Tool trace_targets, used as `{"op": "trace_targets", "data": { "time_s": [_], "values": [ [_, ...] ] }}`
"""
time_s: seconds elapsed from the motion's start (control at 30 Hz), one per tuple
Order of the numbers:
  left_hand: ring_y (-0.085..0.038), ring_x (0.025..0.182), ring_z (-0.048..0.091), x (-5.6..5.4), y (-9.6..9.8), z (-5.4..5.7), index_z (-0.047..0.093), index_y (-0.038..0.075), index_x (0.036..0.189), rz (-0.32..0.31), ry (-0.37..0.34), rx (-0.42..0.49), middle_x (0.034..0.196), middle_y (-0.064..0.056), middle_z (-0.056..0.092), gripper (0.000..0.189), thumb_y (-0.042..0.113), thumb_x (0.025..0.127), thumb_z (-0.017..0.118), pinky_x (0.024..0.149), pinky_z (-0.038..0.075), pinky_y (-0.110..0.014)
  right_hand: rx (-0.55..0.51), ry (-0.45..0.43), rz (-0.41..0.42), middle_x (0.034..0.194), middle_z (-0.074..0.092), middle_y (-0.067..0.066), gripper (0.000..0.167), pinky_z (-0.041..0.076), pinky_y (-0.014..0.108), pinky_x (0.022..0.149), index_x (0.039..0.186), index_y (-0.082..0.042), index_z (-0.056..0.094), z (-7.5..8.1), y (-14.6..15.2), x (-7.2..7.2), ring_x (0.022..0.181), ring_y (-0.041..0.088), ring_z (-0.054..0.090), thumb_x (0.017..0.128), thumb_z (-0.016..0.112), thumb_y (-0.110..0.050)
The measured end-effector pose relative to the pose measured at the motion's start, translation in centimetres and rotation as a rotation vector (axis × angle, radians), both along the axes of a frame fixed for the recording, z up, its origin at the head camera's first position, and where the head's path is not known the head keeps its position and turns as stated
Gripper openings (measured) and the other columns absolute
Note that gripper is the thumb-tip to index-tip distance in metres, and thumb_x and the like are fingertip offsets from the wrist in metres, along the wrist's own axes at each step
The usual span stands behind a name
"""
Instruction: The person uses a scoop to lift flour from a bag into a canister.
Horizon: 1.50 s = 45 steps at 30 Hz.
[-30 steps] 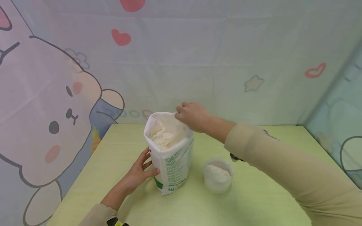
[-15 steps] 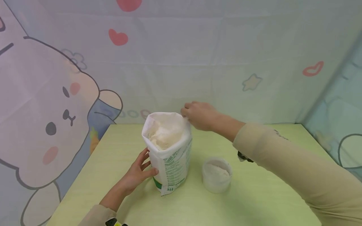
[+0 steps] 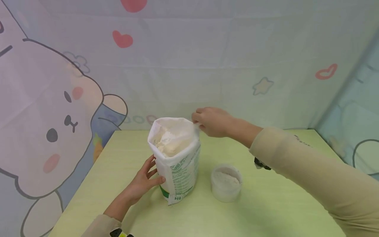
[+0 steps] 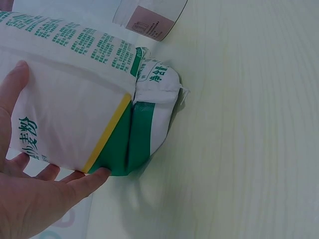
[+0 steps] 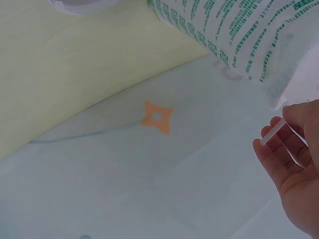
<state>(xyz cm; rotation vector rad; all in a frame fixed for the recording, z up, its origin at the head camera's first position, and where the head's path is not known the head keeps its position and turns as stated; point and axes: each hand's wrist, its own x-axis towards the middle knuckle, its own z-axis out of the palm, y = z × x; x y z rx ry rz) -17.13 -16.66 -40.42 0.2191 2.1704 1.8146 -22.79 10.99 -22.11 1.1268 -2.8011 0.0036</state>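
A white flour bag with green print stands upright on the table, its top wide and pale flour inside. My left hand holds the bag's lower left side; the left wrist view shows the thumb on one face and the fingers along another. At the bag's back right rim is my right hand. Its fingers pinch a thin, translucent white strip, seen in the right wrist view; the rest of that piece is hidden. To the bag's right stands a clear tub with flour heaped in it.
The pale yellow-green table ends at a printed cloth backdrop close behind the bag. My right forearm's beige sleeve reaches across the table's right side. A label shows on the tub in the left wrist view.
My right hand has drawn slightly to the right along the bag's rim. The flour's surface in the bag looks different. My left hand keeps its hold, and the tub stays put.
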Motion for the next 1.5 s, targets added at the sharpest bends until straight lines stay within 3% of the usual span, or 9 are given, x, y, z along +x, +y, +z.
{"op": "trace_targets", "data": {
  "time_s": [0.4, 0.8, 1.5],
  "values": [
    [-0.040, 0.138, 0.015, -0.1, -0.1, 0.1, 0.010, 0.034, 0.146, 0.001, -0.006, -0.004, 0.154, -0.007, 0.009, 0.091, 0.023, 0.080, 0.072, 0.100, 0.031, -0.061, -0.003, -0.038, 0.008, 0.100, 0.058, 0.007, 0.016, 0.050, 0.035, 0.079, 0.105, -0.007, 0.057, 0.4, 0.7, 0.0, 0.089, 0.024, 0.057, 0.088, 0.058, -0.007],
    [-0.038, 0.138, 0.017, -0.2, 0.0, -0.1, 0.012, 0.035, 0.145, 0.014, -0.013, -0.008, 0.153, -0.006, 0.011, 0.093, 0.024, 0.078, 0.074, 0.101, 0.030, -0.060, 0.000, -0.011, -0.029, 0.096, 0.056, 0.006, 0.014, 0.048, 0.035, 0.075, 0.101, -0.007, 0.054, 1.0, 2.6, 0.2, 0.083, 0.023, 0.054, 0.088, 0.057, -0.004],
    [-0.038, 0.138, 0.017, -0.6, -0.2, -0.3, 0.012, 0.035, 0.145, 0.021, -0.019, -0.003, 0.153, -0.005, 0.011, 0.094, 0.024, 0.076, 0.075, 0.101, 0.031, -0.060, -0.028, 0.042, -0.095, 0.097, 0.058, 0.010, 0.014, 0.049, 0.037, 0.073, 0.100, -0.002, 0.054, 1.2, 8.5, 0.9, 0.080, 0.024, 0.057, 0.087, 0.055, 0.001]
  ]
}}
